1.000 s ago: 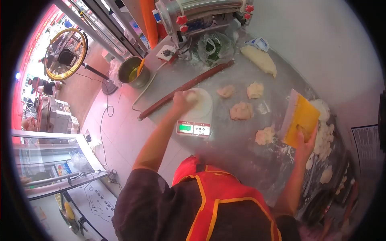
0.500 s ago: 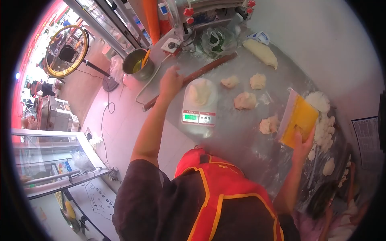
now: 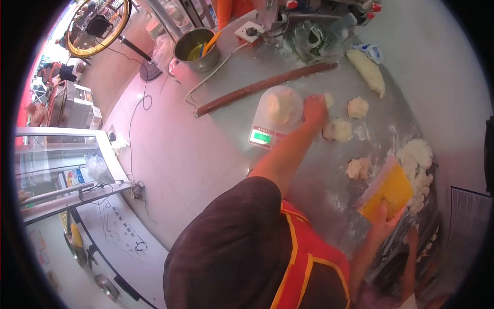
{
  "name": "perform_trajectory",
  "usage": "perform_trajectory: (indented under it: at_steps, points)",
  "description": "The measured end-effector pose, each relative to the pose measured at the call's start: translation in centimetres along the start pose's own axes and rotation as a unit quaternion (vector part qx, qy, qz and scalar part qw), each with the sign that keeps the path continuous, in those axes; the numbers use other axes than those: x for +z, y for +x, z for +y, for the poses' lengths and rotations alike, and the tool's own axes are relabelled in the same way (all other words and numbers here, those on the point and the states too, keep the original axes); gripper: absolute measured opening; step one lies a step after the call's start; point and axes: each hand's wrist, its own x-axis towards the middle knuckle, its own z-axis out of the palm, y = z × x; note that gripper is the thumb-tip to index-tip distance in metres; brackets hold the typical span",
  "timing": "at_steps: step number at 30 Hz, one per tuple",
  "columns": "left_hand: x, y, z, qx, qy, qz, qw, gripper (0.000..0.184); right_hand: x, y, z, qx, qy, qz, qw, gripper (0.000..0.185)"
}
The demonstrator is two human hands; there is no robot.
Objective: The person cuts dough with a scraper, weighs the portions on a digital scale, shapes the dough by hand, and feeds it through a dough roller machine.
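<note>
My left hand [image 3: 315, 110] is just right of the white scale [image 3: 263, 126], its fingers at a small dough piece [image 3: 329, 100] that they partly cover. A lump of dough [image 3: 280, 108] lies on the scale, whose display glows green. Near my left hand on the metal table are another dough piece [image 3: 337, 130] and a further one [image 3: 357, 107]. My right hand [image 3: 385, 220] is closed on the lower edge of a yellow scraper [image 3: 390, 193]. A separate dough piece [image 3: 358, 168] sits left of the scraper.
A long rolling pin [image 3: 267, 83] lies behind the scale. Farther back are a metal pot [image 3: 197, 50], a power socket [image 3: 250, 32], a plastic bag with greens [image 3: 315, 41] and a long dough roll [image 3: 366, 72]. Another person's arm [image 3: 410, 262] reaches in at the lower right.
My left hand has moved from left of the scale, across to its right side, to the small dough piece. The view has shifted. My right hand still holds the scraper.
</note>
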Motion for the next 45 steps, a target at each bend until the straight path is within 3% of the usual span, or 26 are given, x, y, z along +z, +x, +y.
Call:
perform_trajectory:
  at_steps: [3,6,9,11,15,18,20,22,24,27,30,33,36,39,41,43,45]
  points:
    - [1.1,-2.7,1.3,-0.073,-0.252,0.069,0.962,0.035,-1.4,0.2,2.1,-0.026,-0.011,-0.008,1.000,0.068]
    - [1.4,-7.8,1.3,0.078,-0.296,0.140,0.942,0.038,-1.4,0.6,2.5,-0.034,0.007,-0.025,0.999,0.068]
    - [-5.6,-12.9,0.9,-0.015,-0.502,-0.160,0.850,0.043,0.1,1.0,0.4,-0.008,0.015,-0.055,0.998,0.067]
    - [-9.6,-14.6,-0.5,-0.069,-0.430,-0.173,0.883,0.047,1.7,1.2,-0.6,-0.009,0.031,-0.077,0.997,0.067]
    - [-14.3,-13.4,-2.7,-0.014,-0.360,0.065,0.931,0.044,4.9,1.4,-0.2,-0.018,0.069,-0.152,0.986,0.065]
    - [-13.5,-10.6,-6.7,0.135,-0.038,0.187,0.972,0.040,8.5,0.6,-3.2,-0.039,0.107,-0.235,0.965,0.063]
    - [-13.1,-10.2,-7.9,0.088,-0.039,0.161,0.982,0.038,10.7,0.5,-4.3,-0.080,0.011,-0.278,0.957,0.064]
    - [-12.7,-9.8,-8.5,0.069,-0.036,0.162,0.984,0.035,13.7,-0.2,-5.4,-0.233,-0.005,-0.267,0.935,0.064]
    - [-12.4,-9.8,-8.5,0.077,-0.031,0.190,0.978,0.032,16.0,-0.8,-6.3,-0.258,-0.038,-0.295,0.919,0.066]
    - [-12.7,-9.9,-8.1,-0.002,-0.097,0.176,0.980,0.029,19.0,-1.4,-6.7,-0.306,-0.071,-0.313,0.896,0.068]
    - [-12.2,-9.8,-9.0,0.011,-0.068,0.195,0.978,0.024,21.1,-1.7,-6.0,-0.343,-0.131,-0.315,0.875,0.068]
    - [-12.5,-9.5,-9.9,-0.020,-0.077,0.142,0.987,0.025,23.3,-2.2,-5.9,-0.379,-0.178,-0.309,0.854,0.069]
    - [-16.1,-10.6,-7.8,-0.142,-0.099,-0.048,0.984,0.024,24.4,-2.2,-6.8,-0.385,-0.213,-0.324,0.837,0.071]
    - [-19.4,-15.8,-8.1,-0.043,-0.263,-0.181,0.947,0.021,24.8,-1.6,-7.2,-0.361,-0.222,-0.330,0.843,0.070]
    - [-21.7,-18.2,-9.4,-0.058,-0.317,-0.136,0.937,0.029,24.1,-1.7,-7.4,-0.368,-0.179,-0.315,0.856,0.066]
    - [-22.7,-18.3,-13.6,-0.128,-0.344,-0.100,0.925,0.023,22.1,-1.7,-9.0,-0.404,-0.095,-0.280,0.865,0.061]
    - [-22.8,-18.4,-15.8,-0.132,-0.500,-0.044,0.855,0.021,19.5,-1.4,-11.2,-0.400,-0.073,-0.248,0.879,0.062]
